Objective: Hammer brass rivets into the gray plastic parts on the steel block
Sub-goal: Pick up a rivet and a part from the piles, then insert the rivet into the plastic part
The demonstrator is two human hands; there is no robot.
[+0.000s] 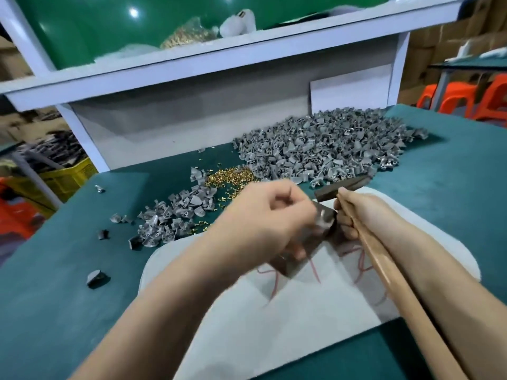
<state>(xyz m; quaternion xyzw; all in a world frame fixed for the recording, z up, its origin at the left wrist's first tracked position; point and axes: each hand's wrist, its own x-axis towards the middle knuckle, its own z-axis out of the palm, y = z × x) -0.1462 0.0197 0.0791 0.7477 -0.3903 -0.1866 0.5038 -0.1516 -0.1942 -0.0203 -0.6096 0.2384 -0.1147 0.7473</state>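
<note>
A dark steel block (pixel 299 260) lies on a white cloth pad (pixel 288 319) in front of me. My left hand (pixel 263 215) is curled over the block's far end, and its fingertips pinch a blurred gray plastic part (pixel 325 219) against the block. Just right of the block, my right hand (pixel 365 212) grips the wooden handle (pixel 389 283) of a hammer. The dark hammer head (pixel 343 187) is raised a little beyond the block. Loose brass rivets (pixel 230 176) lie scattered on the green table behind my left hand.
A large heap of gray plastic parts (pixel 323 144) covers the back of the green table (pixel 55 297). A smaller heap (pixel 175 215) lies to the left, with a few dark pieces near the left edge. A white shelf frame (pixel 192 69) stands behind.
</note>
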